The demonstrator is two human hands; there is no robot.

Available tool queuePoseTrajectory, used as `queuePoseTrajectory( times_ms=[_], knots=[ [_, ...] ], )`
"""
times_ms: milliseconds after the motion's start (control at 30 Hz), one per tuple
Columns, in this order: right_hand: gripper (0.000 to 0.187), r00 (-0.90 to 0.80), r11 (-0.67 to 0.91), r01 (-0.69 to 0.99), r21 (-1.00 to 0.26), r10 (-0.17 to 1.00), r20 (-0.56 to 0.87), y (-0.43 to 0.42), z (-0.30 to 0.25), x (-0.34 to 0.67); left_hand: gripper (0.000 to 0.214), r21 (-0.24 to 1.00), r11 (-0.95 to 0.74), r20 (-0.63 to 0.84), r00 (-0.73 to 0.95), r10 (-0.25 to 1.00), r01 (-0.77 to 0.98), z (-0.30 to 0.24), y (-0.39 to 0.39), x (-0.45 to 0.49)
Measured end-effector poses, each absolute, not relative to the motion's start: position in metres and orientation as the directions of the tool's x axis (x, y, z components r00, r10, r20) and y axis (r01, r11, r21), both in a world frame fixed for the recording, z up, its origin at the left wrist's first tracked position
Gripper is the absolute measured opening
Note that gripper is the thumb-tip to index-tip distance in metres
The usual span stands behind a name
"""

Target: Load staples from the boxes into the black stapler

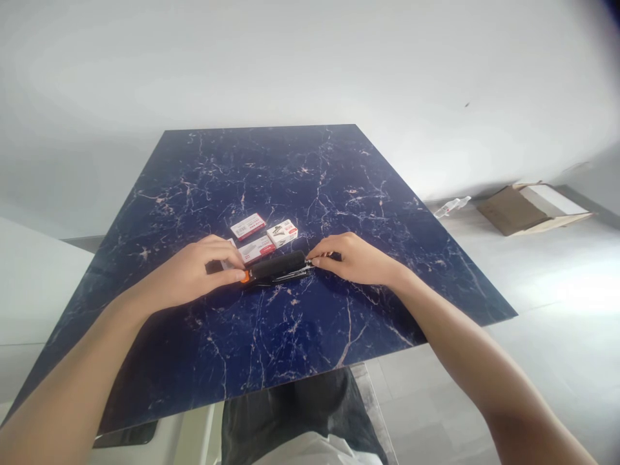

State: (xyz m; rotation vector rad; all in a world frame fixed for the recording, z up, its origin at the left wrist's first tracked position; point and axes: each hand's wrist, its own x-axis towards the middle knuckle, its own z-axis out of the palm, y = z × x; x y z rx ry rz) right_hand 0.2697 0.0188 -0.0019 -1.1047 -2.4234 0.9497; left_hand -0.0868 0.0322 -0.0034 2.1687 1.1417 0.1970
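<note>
— Nearest the camera?
— Dark trousers (290,407), under the desk (290,168) edge.
— And the hands?
— Left hand (194,271) fingers (231,276) pinch the orange end of the stapler (278,266). Right hand (356,258) fingers (322,261) grip its metal tip. It lies on the desk between them.
— Beyond the fingers?
— Staple boxes (256,248), just behind.

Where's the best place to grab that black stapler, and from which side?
Probably the stapler by its thick middle, from above: it lies flat; the left hand and right hand hold its ends, and boxes crowd its far side.
</note>
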Motion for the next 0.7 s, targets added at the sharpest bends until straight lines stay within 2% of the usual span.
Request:
queuePoseTrajectory(
  times_ms=[233, 467, 700],
  knots=[
    [0.016, -0.562, 0.377, 0.528, -0.761, 0.827, 0.020, 0.0201, 0.0040, 0.2752, 0.028, 0.620, -0.391, -0.163, 0.599, 0.784, 0.680, -0.0055, 0.0326, -0.0882],
    [0.011, -0.642, 0.472, 0.496, -0.728, 0.764, 0.058, 0.0187, 0.0058, 0.2750, 0.028, 0.622, -0.368, -0.190, 0.589, 0.785, 0.691, -0.0031, 0.0317, -0.0870],
    [0.012, -0.634, 0.497, 0.516, -0.697, 0.769, 0.079, 0.0190, 0.0035, 0.2749, 0.031, 0.620, -0.384, -0.175, 0.598, 0.782, 0.684, -0.0044, 0.0331, -0.0878]
  ],
)
